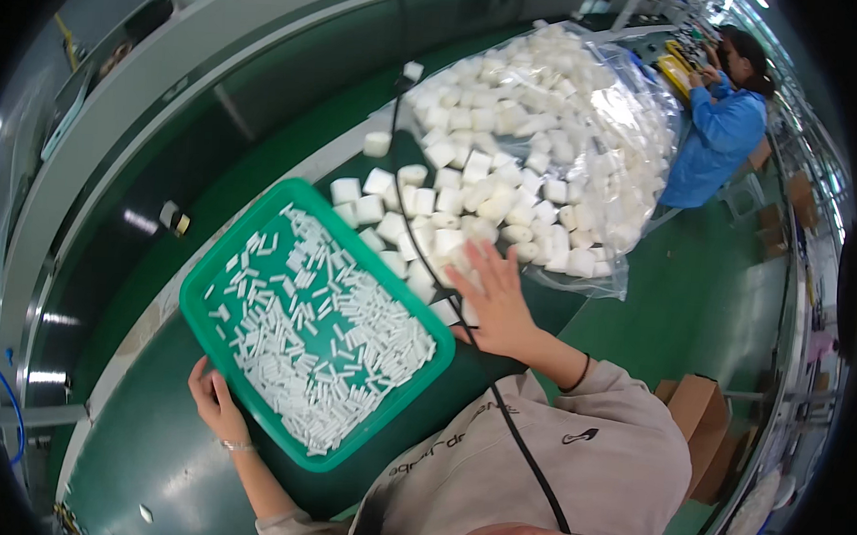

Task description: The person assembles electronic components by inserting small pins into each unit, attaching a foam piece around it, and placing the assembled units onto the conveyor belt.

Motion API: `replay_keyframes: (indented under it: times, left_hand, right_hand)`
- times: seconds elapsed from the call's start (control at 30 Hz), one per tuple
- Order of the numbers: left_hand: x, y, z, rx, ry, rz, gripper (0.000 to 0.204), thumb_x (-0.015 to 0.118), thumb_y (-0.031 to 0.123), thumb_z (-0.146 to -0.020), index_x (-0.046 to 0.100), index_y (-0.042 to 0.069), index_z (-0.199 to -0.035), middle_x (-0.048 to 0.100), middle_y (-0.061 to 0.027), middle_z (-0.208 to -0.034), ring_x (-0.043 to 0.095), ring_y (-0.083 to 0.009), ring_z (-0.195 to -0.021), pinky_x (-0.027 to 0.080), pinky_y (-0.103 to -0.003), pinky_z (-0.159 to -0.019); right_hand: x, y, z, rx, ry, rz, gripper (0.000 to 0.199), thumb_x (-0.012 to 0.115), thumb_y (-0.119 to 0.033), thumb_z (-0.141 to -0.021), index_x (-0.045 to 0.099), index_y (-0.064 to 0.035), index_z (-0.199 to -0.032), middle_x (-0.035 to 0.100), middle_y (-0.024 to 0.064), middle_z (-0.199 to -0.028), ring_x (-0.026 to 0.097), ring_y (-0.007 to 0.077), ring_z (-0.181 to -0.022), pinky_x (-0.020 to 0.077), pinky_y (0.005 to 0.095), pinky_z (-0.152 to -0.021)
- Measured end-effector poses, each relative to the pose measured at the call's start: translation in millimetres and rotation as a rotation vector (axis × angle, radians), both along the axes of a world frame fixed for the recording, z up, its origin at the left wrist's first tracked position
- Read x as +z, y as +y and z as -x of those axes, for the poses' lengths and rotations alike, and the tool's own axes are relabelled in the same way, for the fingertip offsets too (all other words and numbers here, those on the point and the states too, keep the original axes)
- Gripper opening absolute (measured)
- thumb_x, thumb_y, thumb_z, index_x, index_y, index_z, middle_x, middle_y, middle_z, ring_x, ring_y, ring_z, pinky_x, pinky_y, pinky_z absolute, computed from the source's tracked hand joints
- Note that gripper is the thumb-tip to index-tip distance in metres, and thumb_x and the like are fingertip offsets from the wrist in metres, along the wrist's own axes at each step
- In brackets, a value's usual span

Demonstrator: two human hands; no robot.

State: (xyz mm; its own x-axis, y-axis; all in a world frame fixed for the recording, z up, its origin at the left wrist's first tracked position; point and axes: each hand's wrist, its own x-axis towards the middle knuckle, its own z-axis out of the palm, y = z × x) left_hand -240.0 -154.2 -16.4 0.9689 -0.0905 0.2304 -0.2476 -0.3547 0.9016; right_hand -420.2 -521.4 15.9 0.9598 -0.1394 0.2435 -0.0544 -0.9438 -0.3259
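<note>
A green rectangular tray holds many short white stick-like pieces, spread loosely and heaped thicker at its near and right sides. My left hand is beside the tray's left edge, thumb and fingers apart, close to or touching the rim. To the right of the tray, my right hand rests with spread fingers on the near edge of a pile of white, soft-looking blocks. Its palm hides some of them. Behind my right hand, the pile runs into a large clear plastic bag full of the same blocks.
The tray stands on a dark green work surface. Stray blocks lie by the pile. A black cable hangs across my view. Beyond the bag, a person in blue handles something yellow. Cardboard boxes stand at the right.
</note>
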Motion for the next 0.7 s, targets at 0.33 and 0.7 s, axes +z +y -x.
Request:
replay_keyframes:
  times: [0.33,0.7]
  left_hand:
    - [1.9,-13.2,7.1,-0.067,0.023,-0.015,0.06,0.058,0.001,-0.071,0.036,0.001,-0.127,0.048,0.0007,-0.081,0.041,-0.0083,-0.067,0.034,-0.019,-0.063]
    - [3.5,-18.0,2.8,-0.037,0.039,0.025,0.059,0.053,-0.004,-0.069,0.036,-0.001,-0.126,0.048,0.0013,-0.079,0.04,-0.0083,-0.067,0.033,-0.019,-0.066]
  right_hand:
    - [10.6,4.0,-25.2,0.081,-0.04,-0.037,0.076,0.066,-0.021,-0.064,0.03,-0.0183,-0.132,0.012,0.0162,-0.14,0.009,0.0328,-0.13,0.0095,0.0619,-0.095]
    - [21.2,37.7,-61.6,0.755,-0.295,-0.246,0.043,0.057,-0.01,-0.072,0.049,-0.0128,-0.114,0.027,0.0158,-0.134,0.016,0.0337,-0.128,0.0246,0.0447,-0.098]
